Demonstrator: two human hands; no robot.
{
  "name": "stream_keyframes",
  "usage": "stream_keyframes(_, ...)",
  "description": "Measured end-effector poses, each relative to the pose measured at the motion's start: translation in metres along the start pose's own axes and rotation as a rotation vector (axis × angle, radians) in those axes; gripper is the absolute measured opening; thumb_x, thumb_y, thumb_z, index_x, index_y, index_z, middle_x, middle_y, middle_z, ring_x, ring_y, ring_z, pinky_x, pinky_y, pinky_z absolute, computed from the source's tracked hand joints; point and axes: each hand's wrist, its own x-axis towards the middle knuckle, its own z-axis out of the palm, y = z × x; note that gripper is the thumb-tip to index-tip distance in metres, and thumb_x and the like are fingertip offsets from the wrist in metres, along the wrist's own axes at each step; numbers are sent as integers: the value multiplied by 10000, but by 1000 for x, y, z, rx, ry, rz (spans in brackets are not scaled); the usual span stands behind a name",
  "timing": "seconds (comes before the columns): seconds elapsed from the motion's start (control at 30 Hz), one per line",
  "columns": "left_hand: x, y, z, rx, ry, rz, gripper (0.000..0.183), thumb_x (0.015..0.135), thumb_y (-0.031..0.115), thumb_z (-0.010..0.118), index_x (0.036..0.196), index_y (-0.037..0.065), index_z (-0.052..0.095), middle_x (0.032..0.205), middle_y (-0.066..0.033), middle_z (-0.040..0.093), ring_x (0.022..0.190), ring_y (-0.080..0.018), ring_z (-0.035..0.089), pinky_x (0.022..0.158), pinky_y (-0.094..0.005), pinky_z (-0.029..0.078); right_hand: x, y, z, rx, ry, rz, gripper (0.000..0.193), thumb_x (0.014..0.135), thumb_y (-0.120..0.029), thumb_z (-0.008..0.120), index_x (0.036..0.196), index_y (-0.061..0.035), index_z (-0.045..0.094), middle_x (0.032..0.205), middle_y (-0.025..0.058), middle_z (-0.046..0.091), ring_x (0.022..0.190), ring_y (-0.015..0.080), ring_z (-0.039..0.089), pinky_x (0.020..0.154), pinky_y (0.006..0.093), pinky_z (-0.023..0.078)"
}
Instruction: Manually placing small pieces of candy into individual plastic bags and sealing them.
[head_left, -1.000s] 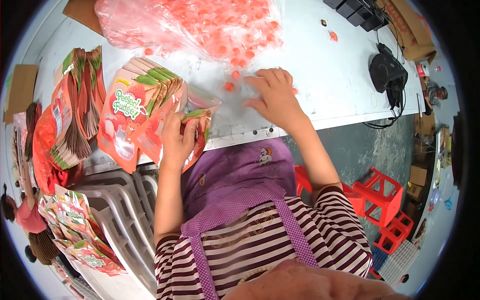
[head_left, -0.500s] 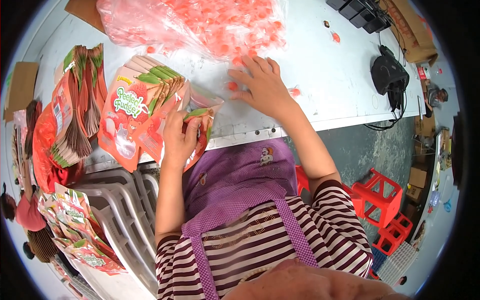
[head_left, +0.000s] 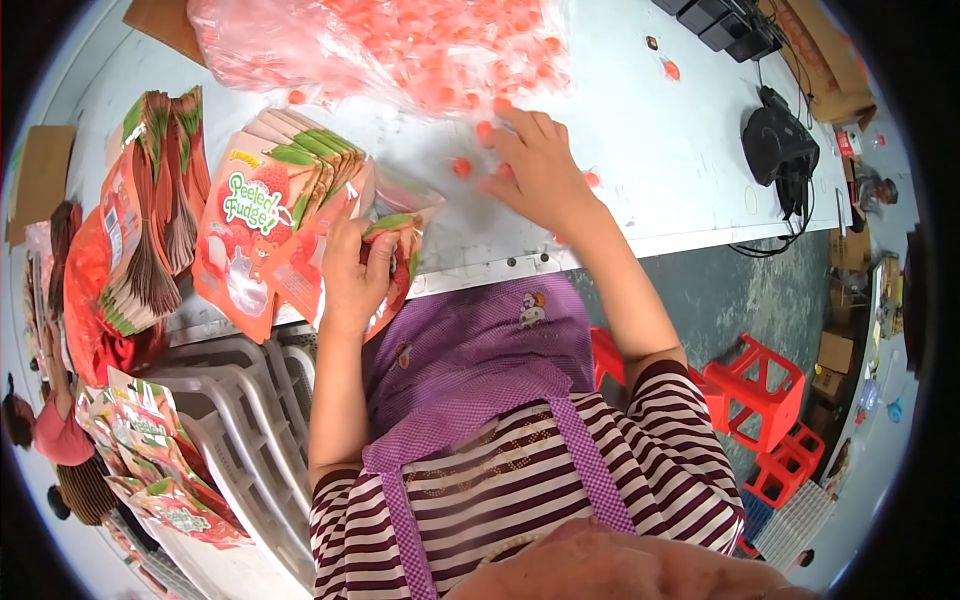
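Note:
My left hand [head_left: 357, 278] grips a red printed pouch [head_left: 402, 262] at the table's front edge. The pouch's clear upper end gapes toward the right. Under and beside it lies a fanned stack of flat matching pouches [head_left: 250, 225]. My right hand [head_left: 548, 175] hovers low over the table, thumb and fingers apart, among several small red wrapped candies [head_left: 461, 167]. One candy [head_left: 505, 171] shows between its thumb and fingers; another candy [head_left: 485, 130] is by the fingertips. Behind them lies a large clear plastic bag [head_left: 390, 50] full of such candies.
Bundled pouches [head_left: 150, 220] stand at the left by a red plastic bag [head_left: 88, 300]. Filled-looking pouches [head_left: 165, 455] lie on grey stacked crates [head_left: 235, 430] at lower left. A black cap-like item with cables [head_left: 780, 150] sits at right. Red stools [head_left: 760, 395] stand on the floor.
My right hand has shifted slightly right and toward me, its fingers curling more. Candies near its fingertips have moved a little, and one now shows by the thumb. My left hand keeps its hold.

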Motion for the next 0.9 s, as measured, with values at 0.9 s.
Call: stream_keyframes(0.9, -2, -3, 2, -5, 8, 8, 178, 819, 100, 619, 915, -4, 510, 858, -131, 520, 777, -246, 534, 713, -308, 432, -12, -16, 6, -71, -39, -25, 336, 729, -276, 679, 1034, -165, 593, 1166, 53, 511, 1098, 242, 434, 904, 413, 304)
